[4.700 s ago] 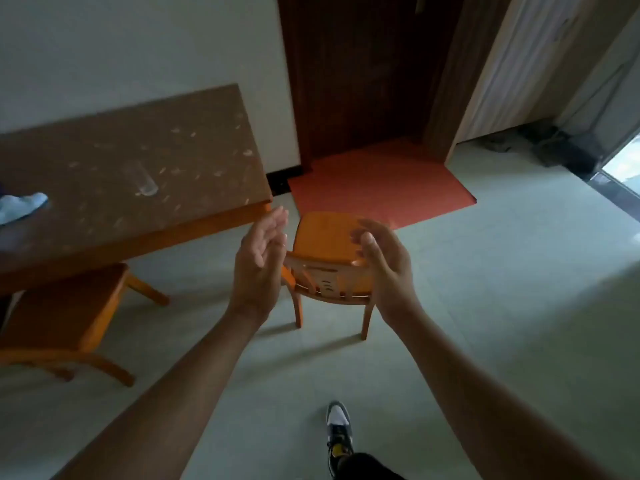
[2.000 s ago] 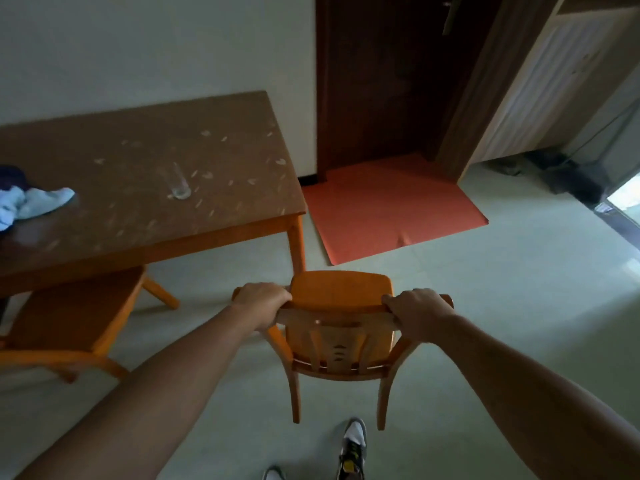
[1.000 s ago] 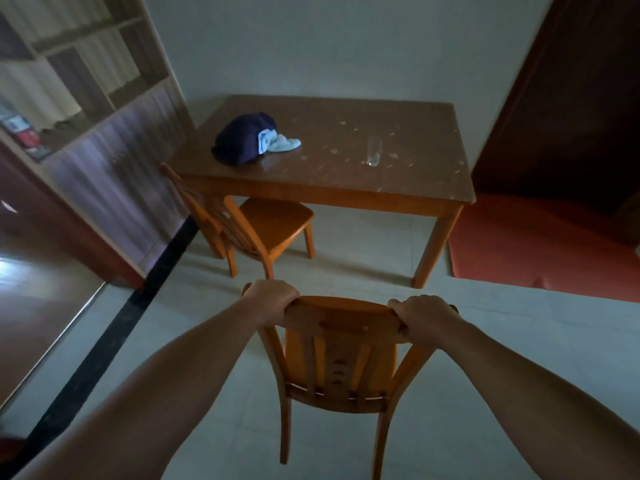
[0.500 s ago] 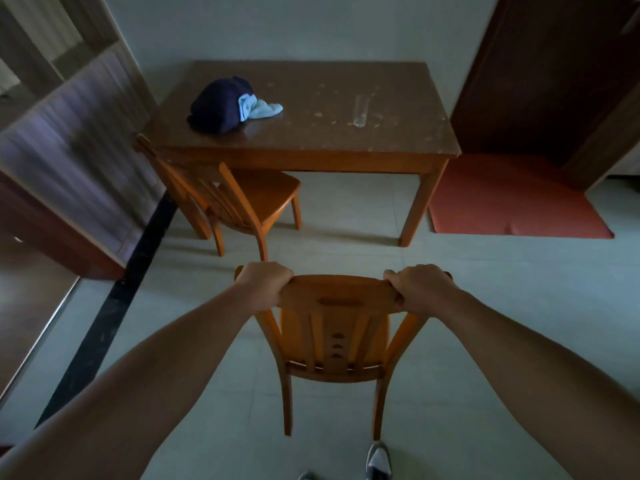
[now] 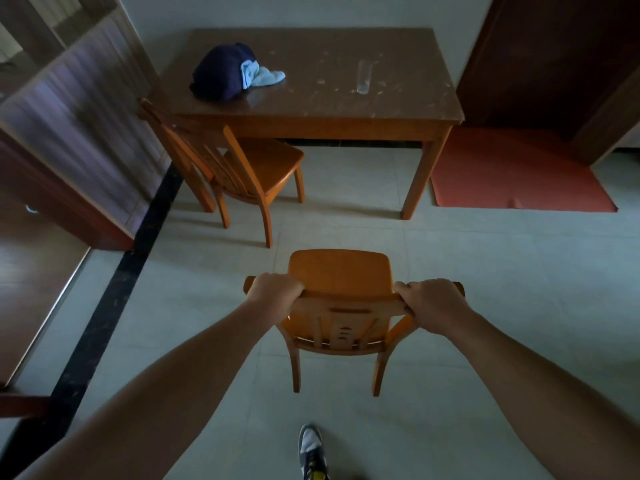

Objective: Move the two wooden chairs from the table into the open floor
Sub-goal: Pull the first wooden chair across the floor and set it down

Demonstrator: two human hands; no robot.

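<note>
First chair (image 5: 341, 289) in hand, out on open floor.
Left hand (image 5: 275, 292) and right hand (image 5: 431, 304) clamp its top rail; next, release and fetch the second chair (image 5: 242, 171) ahead-left.

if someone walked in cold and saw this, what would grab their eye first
First, the orange wooden chair in the middle of the open floor, its top rail gripped by the left hand and the right hand. Next, the second chair at the table's left corner, its seat partly under the tabletop. On the table, a dark blue bundle lies at the left and a clear glass stands to the right.
</note>
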